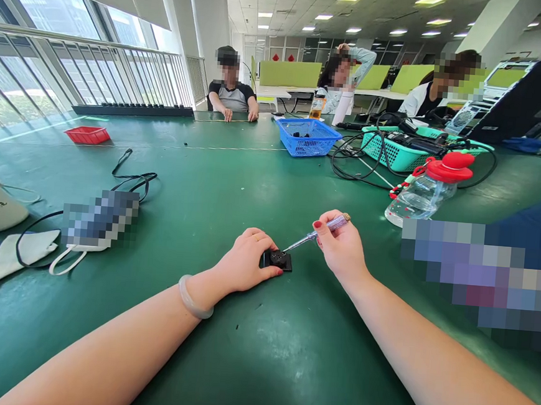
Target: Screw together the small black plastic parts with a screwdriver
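On the green tabletop (234,193) lies a small black part (281,259), a dark rounded piece on a flat square base. My left hand (250,260) grips it from the left, thumb at its near side and fingers at its far side. A screwdriver (312,235) with a clear purplish handle is held in my right hand (342,249), fingers closed around the handle. Its thin metal shaft slants down to the left, and the tip meets or nearly meets the top of the black part. Part of the base is covered by my left fingers.
A blue basket (309,144) with dark pieces, a red tray (87,135), and a green basket (384,150) with cables stand farther back. To the right, a clear bottle with a red lid (426,190) leans. A corded pouch (103,220) lies left. Several people sit beyond.
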Demonstrator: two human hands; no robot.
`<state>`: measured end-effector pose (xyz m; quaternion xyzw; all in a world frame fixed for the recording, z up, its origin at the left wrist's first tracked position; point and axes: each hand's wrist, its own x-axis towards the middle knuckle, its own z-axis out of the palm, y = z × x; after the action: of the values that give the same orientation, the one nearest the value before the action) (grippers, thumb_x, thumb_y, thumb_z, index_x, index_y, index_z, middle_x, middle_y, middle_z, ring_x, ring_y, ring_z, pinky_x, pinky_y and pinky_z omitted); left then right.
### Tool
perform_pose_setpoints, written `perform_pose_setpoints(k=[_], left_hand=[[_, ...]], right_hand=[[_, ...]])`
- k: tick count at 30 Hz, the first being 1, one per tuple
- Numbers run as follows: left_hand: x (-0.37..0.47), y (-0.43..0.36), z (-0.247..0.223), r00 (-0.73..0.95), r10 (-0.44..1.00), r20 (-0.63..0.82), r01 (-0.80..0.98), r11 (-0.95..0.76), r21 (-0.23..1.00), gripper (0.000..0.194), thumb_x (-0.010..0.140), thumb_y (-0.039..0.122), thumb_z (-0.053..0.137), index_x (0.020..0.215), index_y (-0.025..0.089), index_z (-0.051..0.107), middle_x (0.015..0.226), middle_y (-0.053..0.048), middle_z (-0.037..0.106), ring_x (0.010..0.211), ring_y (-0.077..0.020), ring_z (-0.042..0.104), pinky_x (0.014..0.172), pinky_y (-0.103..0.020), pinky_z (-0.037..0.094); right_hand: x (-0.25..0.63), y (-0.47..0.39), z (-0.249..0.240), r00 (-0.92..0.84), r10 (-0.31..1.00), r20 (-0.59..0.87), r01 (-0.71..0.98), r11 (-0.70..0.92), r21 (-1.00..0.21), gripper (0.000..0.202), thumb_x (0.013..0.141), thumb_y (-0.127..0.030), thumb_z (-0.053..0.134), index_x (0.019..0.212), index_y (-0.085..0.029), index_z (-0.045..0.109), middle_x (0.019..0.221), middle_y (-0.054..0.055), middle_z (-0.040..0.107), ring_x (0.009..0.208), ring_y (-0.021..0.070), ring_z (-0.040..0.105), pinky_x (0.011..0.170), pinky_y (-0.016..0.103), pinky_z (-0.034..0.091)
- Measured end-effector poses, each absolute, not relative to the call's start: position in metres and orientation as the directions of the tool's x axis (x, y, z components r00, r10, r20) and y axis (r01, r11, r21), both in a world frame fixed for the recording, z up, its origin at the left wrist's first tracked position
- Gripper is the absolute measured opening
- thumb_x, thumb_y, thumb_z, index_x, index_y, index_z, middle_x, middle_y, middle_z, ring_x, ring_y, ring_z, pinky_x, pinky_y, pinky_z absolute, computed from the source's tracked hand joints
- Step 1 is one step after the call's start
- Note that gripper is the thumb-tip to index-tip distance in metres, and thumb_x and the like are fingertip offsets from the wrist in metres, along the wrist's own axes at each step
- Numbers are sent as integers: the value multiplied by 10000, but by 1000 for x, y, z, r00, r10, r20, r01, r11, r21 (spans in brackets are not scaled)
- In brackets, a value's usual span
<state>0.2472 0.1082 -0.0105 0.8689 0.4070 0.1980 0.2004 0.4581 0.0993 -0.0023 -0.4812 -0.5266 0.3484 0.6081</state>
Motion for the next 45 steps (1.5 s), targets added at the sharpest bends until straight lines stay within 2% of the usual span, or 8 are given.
perform_pose_setpoints(k=[5, 13, 17, 20, 23, 31, 40, 45], left_hand=[[247, 109, -13, 597, 779, 191, 620, -599, 506, 280, 748, 322, 795, 958, 214, 643, 1081, -74, 698, 1195, -317, 525, 1045, -507, 450], [246, 110, -14, 595, 777, 208, 610, -604, 512, 278, 745, 334, 796, 949, 221, 644, 1069, -70, 700, 1191, -318, 530, 1038, -507, 454], [246, 110, -14, 595, 778, 203, 615, -603, 508, 285, 742, 331, 804, 945, 216, 640, 1073, -69, 702, 1190, -316, 527, 1043, -505, 449], [246, 110, -15, 594, 779, 202, 614, -601, 512, 277, 746, 331, 797, 944, 219, 640, 1075, -67, 703, 1190, -316, 529, 1038, -507, 454], [246, 110, -15, 594, 778, 205, 608, -601, 519, 271, 749, 339, 787, 947, 224, 642, 1069, -64, 703, 1194, -316, 533, 1035, -510, 459], [246, 110, -15, 596, 775, 209, 606, -605, 516, 275, 743, 324, 793, 949, 228, 637, 1082, -66, 701, 1193, -319, 531, 1045, -516, 452], [246, 110, -15, 602, 776, 191, 620, -604, 501, 279, 755, 332, 788, 959, 225, 630, 1092, -63, 695, 1205, -325, 519, 1047, -513, 445], [247, 110, -15, 599, 779, 185, 625, -599, 500, 285, 755, 332, 792, 962, 221, 630, 1100, -67, 694, 1210, -321, 517, 1053, -509, 445]], right_hand=[[459, 104, -6, 110, 950, 291, -90, 302, -949, 533, 655, -677, 783, 766, -235, 508, 525, -87, 439, 416, 75, 369, 400, 227, 286], [457, 100, -5, 126, 922, 367, -25, 373, -928, 456, 787, -671, 669, 931, -246, 591, 626, -66, 512, 438, 84, 440, 444, 260, 393], [458, 102, -7, 184, 910, 370, 0, 377, -926, 415, 774, -597, 725, 947, -242, 599, 756, -16, 644, 632, 140, 625, 646, 322, 547], [460, 102, -9, 230, 914, 336, 6, 343, -939, 509, 801, -538, 729, 1190, -274, 535, 801, 0, 708, 829, 211, 718, 844, 422, 567], [461, 101, -9, 239, 910, 338, 54, 335, -941, 645, 848, -482, 703, 1394, -317, 402, 800, -8, 724, 885, 238, 736, 926, 487, 545], [464, 106, -13, 169, 901, 400, -38, 411, -911, 420, 944, -437, 556, 1349, -344, 492, 1062, 36, 738, 1033, 237, 728, 987, 514, 548], [466, 112, -13, 220, 945, 242, -259, 296, -919, 482, 816, -392, 718, 1263, -328, 551, 852, -39, 735, 826, 174, 747, 972, 468, 550], [468, 114, -16, 220, 947, 235, -239, 286, -928, 510, 792, -439, 737, 1259, -338, 560, 828, -46, 713, 808, 162, 734, 936, 446, 568]])
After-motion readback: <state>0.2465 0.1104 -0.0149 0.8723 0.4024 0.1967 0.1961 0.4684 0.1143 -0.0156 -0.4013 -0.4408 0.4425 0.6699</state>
